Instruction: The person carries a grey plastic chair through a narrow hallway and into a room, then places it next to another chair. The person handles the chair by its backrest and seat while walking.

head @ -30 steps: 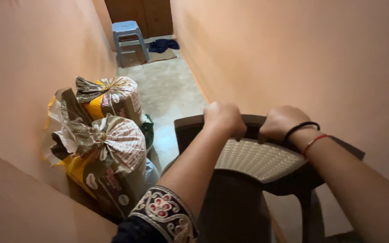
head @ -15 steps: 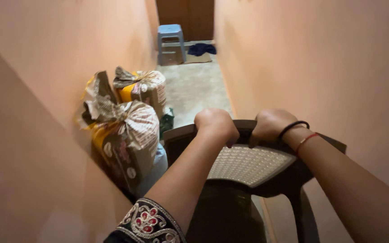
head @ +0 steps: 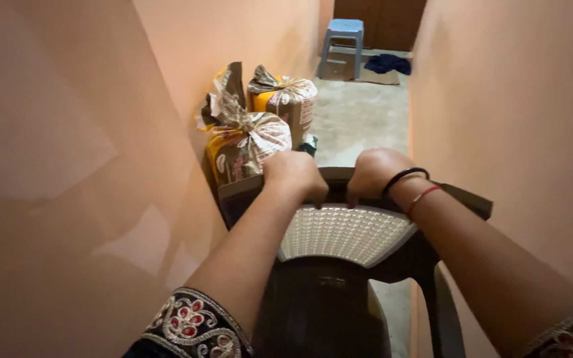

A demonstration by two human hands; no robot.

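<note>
- head view, left side: the peach wall point(head: 54, 166) fills far more of the frame than a second ago, and the tied sacks point(head: 250, 136) have slid from lower left toward centre, now just beyond the chair's far edge. view and chair look to have turned and advanced along the corridor.
- left hand point(head: 294, 174) is closed over the top rail of the dark plastic chair point(head: 339, 265), same grip as before, just left of the pale lattice back panel point(head: 343, 232).
- right hand point(head: 376, 171) is likewise clenched on the rail, just beside the left one; black and red bands sit on that wrist.
- room to move: the chair's left corner is close to the sacks, its right corner near the right wall point(head: 532, 119); the open strip of concrete floor point(head: 359, 119) runs between them.
- far end: blue stool point(head: 343, 40) and dark cloth point(head: 387, 63) before a brown door, well apart from the chair.
</note>
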